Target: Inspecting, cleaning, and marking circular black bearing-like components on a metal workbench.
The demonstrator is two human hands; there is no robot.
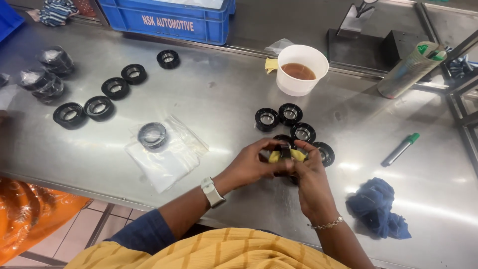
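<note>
Both hands met over the steel table (224, 104), fingers pressed together around a black ring part (285, 152) and a yellow cloth (298, 155) wrapped against it. The left hand (254, 163) gripped from the left side; the right hand (309, 175) closed over it from the right. Just behind the hands lay a cluster of black rings (290, 123). Farther back stood a white cup (301, 69) of brown liquid. A blue rag (379, 207) and a green-capped marker (400, 149) lay to the right, a bagged ring (152, 135) to the left.
</note>
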